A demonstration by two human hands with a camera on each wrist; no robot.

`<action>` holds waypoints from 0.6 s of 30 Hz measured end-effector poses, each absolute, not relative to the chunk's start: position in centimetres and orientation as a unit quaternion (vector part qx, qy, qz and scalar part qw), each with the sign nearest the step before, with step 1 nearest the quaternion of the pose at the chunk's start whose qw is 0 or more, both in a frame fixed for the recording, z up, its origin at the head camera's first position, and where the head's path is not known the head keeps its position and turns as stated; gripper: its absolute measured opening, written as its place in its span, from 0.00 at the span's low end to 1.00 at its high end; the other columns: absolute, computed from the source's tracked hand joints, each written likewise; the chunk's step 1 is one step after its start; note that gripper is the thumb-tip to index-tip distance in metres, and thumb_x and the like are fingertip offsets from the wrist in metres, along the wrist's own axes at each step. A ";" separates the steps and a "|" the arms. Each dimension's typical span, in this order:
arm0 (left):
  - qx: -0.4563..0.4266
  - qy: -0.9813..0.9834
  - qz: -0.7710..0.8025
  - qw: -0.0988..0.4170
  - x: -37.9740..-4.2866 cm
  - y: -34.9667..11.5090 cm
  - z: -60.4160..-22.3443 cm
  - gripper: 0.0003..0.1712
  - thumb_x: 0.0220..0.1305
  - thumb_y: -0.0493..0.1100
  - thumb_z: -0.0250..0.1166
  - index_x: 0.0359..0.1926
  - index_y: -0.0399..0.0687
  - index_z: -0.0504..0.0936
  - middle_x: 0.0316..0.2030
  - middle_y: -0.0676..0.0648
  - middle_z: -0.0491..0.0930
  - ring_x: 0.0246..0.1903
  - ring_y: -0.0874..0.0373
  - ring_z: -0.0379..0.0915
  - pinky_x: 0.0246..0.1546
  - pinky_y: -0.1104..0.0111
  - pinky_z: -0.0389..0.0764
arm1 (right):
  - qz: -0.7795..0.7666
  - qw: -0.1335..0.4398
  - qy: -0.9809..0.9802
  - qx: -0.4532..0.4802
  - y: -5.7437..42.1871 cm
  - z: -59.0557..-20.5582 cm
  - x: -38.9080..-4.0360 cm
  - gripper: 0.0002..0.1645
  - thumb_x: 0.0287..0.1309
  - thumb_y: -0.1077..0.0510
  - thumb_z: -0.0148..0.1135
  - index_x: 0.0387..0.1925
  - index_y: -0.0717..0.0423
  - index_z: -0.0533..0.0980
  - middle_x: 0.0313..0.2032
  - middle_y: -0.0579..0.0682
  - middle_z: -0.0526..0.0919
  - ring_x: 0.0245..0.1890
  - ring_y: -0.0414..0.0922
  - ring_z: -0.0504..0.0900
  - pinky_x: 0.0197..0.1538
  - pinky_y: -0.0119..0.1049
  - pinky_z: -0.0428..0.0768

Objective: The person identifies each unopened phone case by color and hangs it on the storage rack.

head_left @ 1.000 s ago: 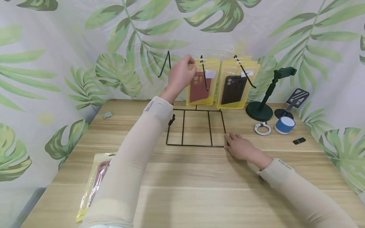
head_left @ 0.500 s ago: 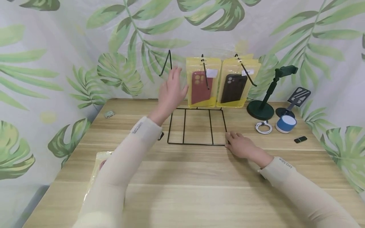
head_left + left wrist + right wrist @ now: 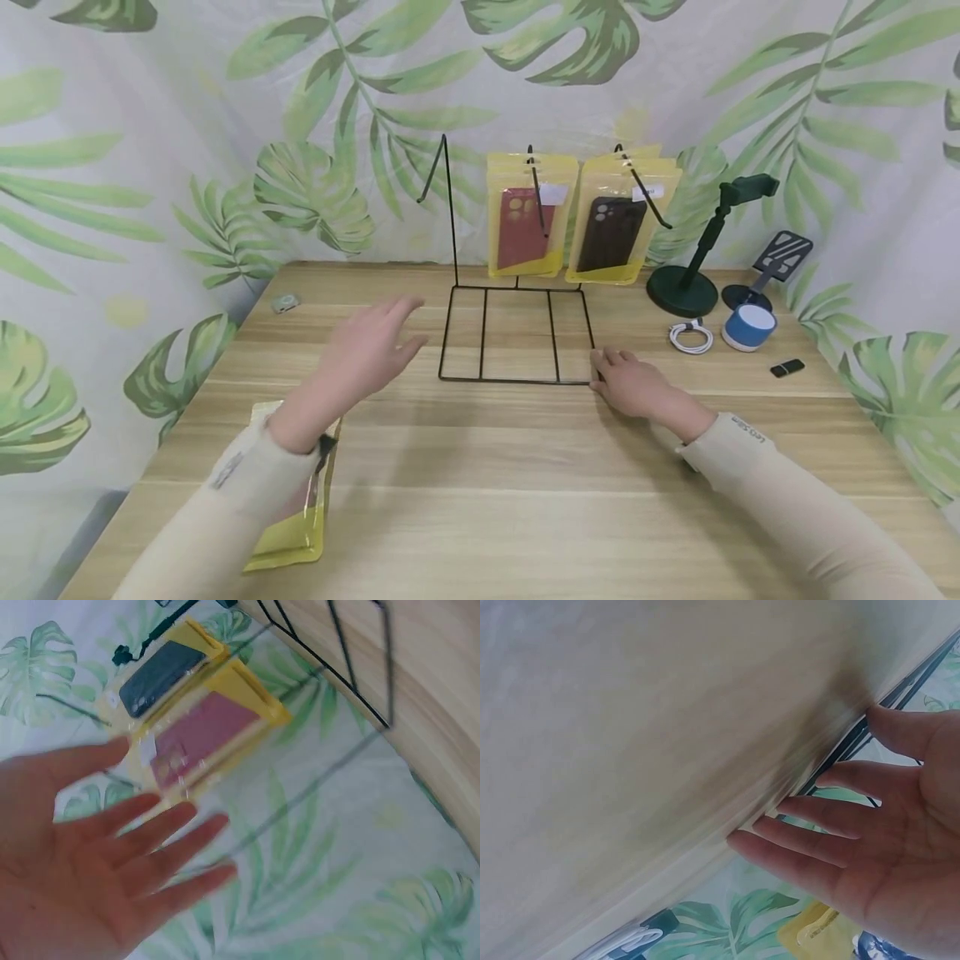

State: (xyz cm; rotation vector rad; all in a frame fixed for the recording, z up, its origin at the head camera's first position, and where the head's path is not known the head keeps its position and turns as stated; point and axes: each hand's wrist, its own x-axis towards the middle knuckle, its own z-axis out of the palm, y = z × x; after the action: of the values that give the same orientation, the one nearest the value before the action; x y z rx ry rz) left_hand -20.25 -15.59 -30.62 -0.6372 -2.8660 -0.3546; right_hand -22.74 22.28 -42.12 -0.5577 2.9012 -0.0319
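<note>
My left hand point(image 3: 358, 357) is in the air left of a black wire display rack point(image 3: 517, 382), fingers spread and holding nothing. In the left wrist view its palm shows, with bagged phone cases beyond the fingertips. My right hand point(image 3: 630, 385) rests at the rack's front right corner, its fairly straight fingers touching the table and the wire. On the middle hook hang yellow bags with a red phone case point(image 3: 525, 229); the right hook carries bags with a black phone case point(image 3: 611, 233). The left hook point(image 3: 431, 171) is bare. Below my left forearm lies another bagged phone case point(image 3: 296, 537), partly hidden.
Right of the rack stand a dark green phone stand point(image 3: 682, 290) and a smaller black stand point(image 3: 780, 257). Near them lie a coiled white cable point(image 3: 691, 337), a blue-and-white cylinder point(image 3: 748, 327) and a small black stick point(image 3: 787, 367). A small pale green object point(image 3: 285, 303) sits back left.
My left hand has come away from the red-case bag on the middle hook, moving down and left. The bags stay hanging. My right hand keeps its place at the rack corner.
</note>
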 end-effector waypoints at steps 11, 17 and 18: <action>-0.175 -0.982 -0.050 -0.041 -17.9 -26.2 -34.9 0.28 0.63 0.41 0.65 0.60 0.29 0.75 0.56 0.28 0.78 0.57 0.29 0.72 0.58 0.38 0.72 | -0.015 0.099 0.977 -0.189 22.1 -41.7 -22.6 0.34 0.74 0.50 0.50 0.71 0.67 0.61 0.69 0.72 0.64 0.67 0.70 0.66 0.65 0.63 0.70; -0.130 -0.989 -0.010 -0.065 -18.2 -29.8 -38.3 0.20 0.64 0.36 0.57 0.52 0.25 0.78 0.47 0.28 0.82 0.49 0.30 0.78 0.49 0.40 0.78 | -0.011 0.094 0.977 -0.191 22.2 -41.8 -22.5 0.34 0.74 0.50 0.49 0.71 0.67 0.61 0.69 0.72 0.64 0.67 0.70 0.66 0.65 0.63 0.70; -0.122 -0.990 -0.008 -0.078 -18.3 -30.3 -38.5 0.18 0.63 0.35 0.57 0.50 0.25 0.79 0.42 0.30 0.83 0.44 0.34 0.80 0.44 0.43 0.81 | -0.011 0.093 0.977 -0.191 22.2 -41.8 -22.5 0.34 0.74 0.50 0.49 0.71 0.67 0.61 0.69 0.72 0.64 0.67 0.70 0.66 0.65 0.63 0.70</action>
State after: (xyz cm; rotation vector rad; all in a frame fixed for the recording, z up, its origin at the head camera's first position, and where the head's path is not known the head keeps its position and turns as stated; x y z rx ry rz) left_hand -18.27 -30.29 -38.49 -0.4022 -3.2722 -0.0269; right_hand -22.51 22.18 -41.76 -0.5675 2.8994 -0.0313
